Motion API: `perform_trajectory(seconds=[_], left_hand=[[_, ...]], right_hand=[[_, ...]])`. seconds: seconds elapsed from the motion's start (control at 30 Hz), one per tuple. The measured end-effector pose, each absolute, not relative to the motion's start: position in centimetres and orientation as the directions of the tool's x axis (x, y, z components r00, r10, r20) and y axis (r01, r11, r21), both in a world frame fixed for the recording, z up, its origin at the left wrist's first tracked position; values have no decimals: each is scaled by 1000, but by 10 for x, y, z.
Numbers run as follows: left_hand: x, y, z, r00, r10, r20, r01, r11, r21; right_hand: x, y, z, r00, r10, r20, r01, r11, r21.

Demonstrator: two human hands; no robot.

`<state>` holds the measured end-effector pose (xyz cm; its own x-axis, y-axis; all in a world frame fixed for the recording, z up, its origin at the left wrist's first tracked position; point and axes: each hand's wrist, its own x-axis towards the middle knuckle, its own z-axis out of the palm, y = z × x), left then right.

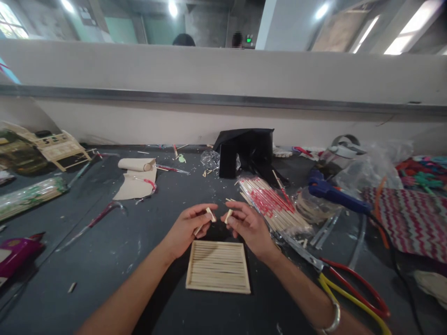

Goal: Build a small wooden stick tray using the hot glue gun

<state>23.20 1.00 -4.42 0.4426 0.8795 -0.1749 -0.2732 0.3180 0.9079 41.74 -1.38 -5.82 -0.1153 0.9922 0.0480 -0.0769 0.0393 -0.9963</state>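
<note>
My left hand [196, 223] pinches a short pale wooden stick [210, 213] between thumb and finger, and a second piece of wood [198, 230] pokes out lower in the same grip. Across a small gap, my right hand [248, 227] is closed on another short wooden stick [228, 216]. Below both hands, a rectangular panel of wooden sticks [219, 267] with a raised stick border lies flat on the dark table. Neither hand touches the panel. Part of what my left fingers hold is hidden.
Red-handled scissors [310, 258] lie to the right, beside a plastic pack of sticks [272, 202]. A blue glue gun [337, 195] with a black cord rests beyond them. At the back stands a black folded object [246, 151]; a beige cloth roll [137, 177] lies left.
</note>
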Motion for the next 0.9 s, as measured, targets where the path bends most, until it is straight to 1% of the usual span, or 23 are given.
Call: perform_trajectory(seconds=[0.1,0.17,0.3,0.4,0.5,0.7,0.8,0.9], left_hand=[[230,9,-40,474,862,-182,-309,356,882],[230,7,-38,495,848,-192,-298,372,879],[233,2,-36,535,817,-216,-218,380,899],[235,1,-36,541,817,-201,-186,349,919],[236,1,-37,531,823,-201,-183,344,921],[237,2,-41,507,836,-210,-221,362,906],[237,4,-41,468,851,-238,-302,407,862],[236,8,-40,400,871,-287,-504,470,724]], right_hand=[[417,-15,-55,-98,995,5,-170,-12,-985],[415,-17,-53,-107,993,-42,-198,-63,-978],[411,-21,-48,-183,977,-111,-202,-147,-968],[409,-23,-45,-192,971,-139,-167,-172,-971],[409,-24,-44,-188,968,-167,-137,-194,-971],[410,-24,-46,-294,944,-150,-188,-211,-959],[411,-24,-45,-273,951,-142,-245,-212,-946],[412,-22,-43,-222,962,-159,-333,-228,-915]])
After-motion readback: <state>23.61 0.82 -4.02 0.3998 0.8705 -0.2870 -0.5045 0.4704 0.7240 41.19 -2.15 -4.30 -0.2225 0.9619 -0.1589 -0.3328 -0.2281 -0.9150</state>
